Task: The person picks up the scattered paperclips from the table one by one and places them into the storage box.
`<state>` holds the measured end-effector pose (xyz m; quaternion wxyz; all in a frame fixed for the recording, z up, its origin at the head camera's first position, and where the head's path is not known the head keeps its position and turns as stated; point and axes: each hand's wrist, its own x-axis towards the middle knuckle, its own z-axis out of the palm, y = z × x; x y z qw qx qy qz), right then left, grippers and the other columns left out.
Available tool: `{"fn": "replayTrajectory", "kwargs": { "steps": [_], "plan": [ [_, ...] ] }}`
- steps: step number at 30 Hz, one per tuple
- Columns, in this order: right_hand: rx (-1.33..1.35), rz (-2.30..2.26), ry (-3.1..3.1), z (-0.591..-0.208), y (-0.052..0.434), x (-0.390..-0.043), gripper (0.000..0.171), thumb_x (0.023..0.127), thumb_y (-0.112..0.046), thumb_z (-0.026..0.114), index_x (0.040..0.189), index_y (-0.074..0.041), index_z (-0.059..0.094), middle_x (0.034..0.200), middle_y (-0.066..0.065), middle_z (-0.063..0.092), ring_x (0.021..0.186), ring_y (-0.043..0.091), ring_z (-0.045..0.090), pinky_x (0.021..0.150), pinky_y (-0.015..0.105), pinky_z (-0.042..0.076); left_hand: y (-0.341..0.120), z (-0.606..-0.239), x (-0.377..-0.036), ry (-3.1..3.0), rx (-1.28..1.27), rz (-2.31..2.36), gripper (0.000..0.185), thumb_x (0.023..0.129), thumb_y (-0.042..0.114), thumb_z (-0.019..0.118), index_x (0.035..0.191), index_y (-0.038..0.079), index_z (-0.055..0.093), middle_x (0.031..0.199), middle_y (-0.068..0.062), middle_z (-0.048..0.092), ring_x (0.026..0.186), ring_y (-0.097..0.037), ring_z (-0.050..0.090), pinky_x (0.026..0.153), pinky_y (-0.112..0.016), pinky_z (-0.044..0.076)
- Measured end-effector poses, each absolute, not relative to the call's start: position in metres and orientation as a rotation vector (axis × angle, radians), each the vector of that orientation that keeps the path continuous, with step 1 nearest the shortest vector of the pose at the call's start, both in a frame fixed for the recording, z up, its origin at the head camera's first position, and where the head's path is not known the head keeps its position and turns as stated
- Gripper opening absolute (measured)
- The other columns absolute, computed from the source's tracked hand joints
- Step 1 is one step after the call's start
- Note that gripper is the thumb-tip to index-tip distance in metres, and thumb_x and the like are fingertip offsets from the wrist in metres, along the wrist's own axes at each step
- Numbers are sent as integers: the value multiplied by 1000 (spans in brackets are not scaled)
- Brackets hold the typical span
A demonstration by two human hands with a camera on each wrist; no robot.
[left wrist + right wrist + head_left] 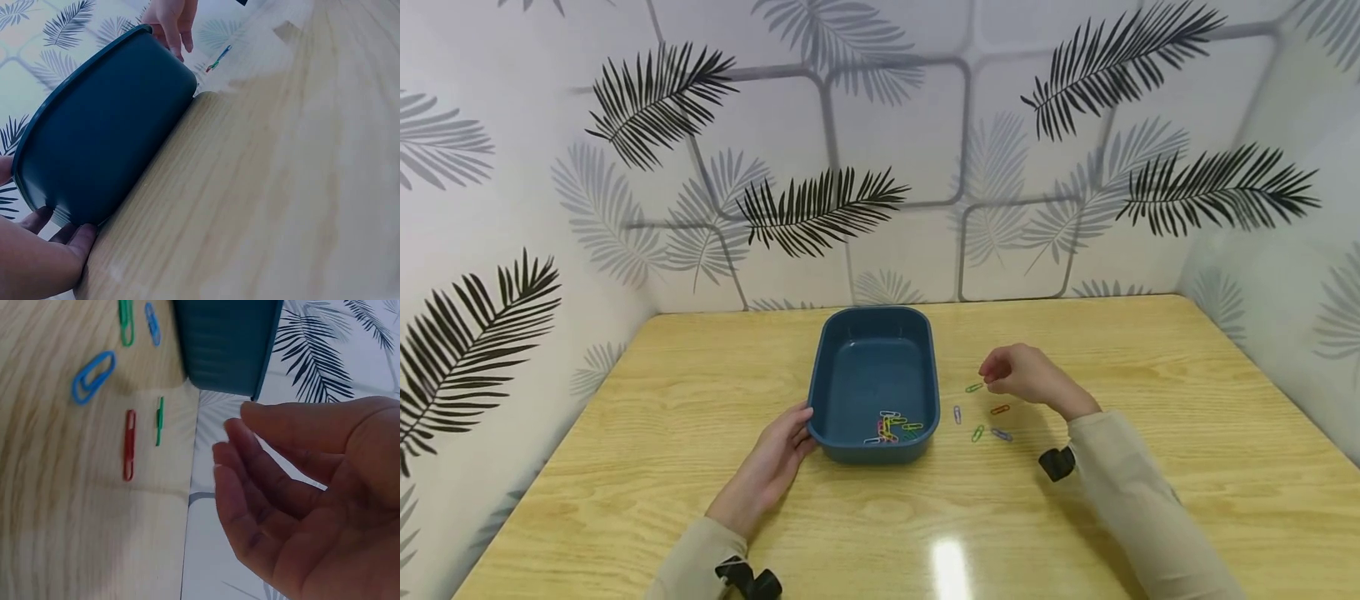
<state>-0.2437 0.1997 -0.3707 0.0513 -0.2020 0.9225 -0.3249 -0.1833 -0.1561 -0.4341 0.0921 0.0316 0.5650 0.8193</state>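
My left hand [781,446] holds the left side of a dark blue plastic box [868,454]; in the left wrist view its fingers [81,240] press against the outer wall near the base. My right hand [1026,375] hovers over the table right of the box, fingers bent loosely with nothing visible between them. Just by its fingertips lies a green paper clip [974,387]. Nearby on the table are a red-orange paper clip [1000,409], a second green paper clip [978,433], a blue paper clip [1002,434] and a bluish-purple paper clip [957,414].
Several colored paper clips [888,429] lie together at the near end inside the box. The wooden table [662,417] meets a leaf-patterned wall [895,250] at the back. A black wrist mount [1057,463] sits on the right sleeve.
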Motion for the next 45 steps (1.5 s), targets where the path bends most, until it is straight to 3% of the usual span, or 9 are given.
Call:
{"fn": "replayTrajectory", "kwargs": {
  "steps": [5,15,24,45],
  "plan": [
    [-654,-802,2822,-380,201,-247,11,81,9,66,91,3,67,85,9,64,82,24,59,76,41,51,-156,-434,-183,1681,117,2425,67,92,30,63,140,-9,39,121,-6,59,106,-13,53,89,-25,43],
    [-656,-614,2816,-383,198,-244,15,78,10,66,85,-3,68,81,5,62,74,20,53,70,37,49,-152,-426,-186,1690,-91,2414,47,99,12,44,142,-8,38,123,-9,56,107,-16,52,90,-26,42],
    [-677,-553,2850,-386,197,-244,20,74,15,63,77,-4,66,79,4,63,73,19,56,68,36,50,-153,-429,-187,1702,-78,2404,49,99,14,46,141,-9,38,123,-9,56,108,-16,52,90,-26,42],
    [-640,-531,2830,-384,197,-241,21,78,14,60,75,-6,68,76,2,62,66,17,51,58,28,45,-152,-429,-186,1715,-63,2400,49,99,14,46,142,-9,37,125,-12,55,109,-17,51,92,-27,42]
  ]
}}
